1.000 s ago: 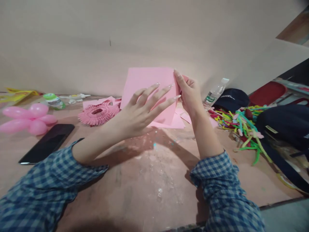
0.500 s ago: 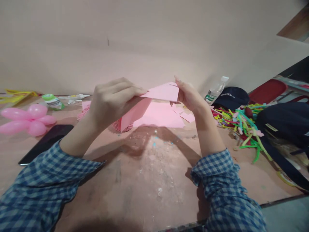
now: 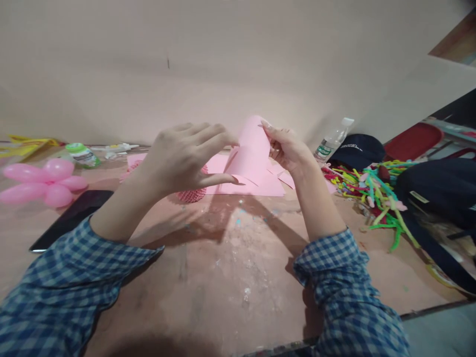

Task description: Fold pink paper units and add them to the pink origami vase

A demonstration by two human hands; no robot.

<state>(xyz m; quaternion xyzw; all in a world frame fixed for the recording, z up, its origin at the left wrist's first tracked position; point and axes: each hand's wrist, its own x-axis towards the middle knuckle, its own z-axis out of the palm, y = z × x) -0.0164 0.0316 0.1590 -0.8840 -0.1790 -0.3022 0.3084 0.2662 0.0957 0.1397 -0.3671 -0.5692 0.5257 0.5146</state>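
Note:
A pink piece of paper (image 3: 253,151), curved into a roll-like bend, is held up over the table. My right hand (image 3: 289,150) pinches its right edge between thumb and fingers. At its left side is my left hand (image 3: 180,156), open, with the thumb well apart from the fingers; whether its fingertips touch the paper I cannot tell. Below lies a flat pink sheet (image 3: 273,186), with paper scraps (image 3: 286,178) at its right. A pink honeycomb paper ball (image 3: 191,195) shows partly under my left hand.
On the left are a pink balloon flower (image 3: 48,182), a black phone (image 3: 72,220) and a green-capped bottle (image 3: 82,154). Rightward stand a clear water bottle (image 3: 333,141), dark caps (image 3: 359,150), colourful pipe cleaners (image 3: 375,191) and a dark bag (image 3: 439,193). A wall (image 3: 223,64) closes the back.
The paper has gone from a flattened, tilted fold to a more upright curve. My left hand has let go of its edge and opened, thumb spread. My right hand keeps its grip.

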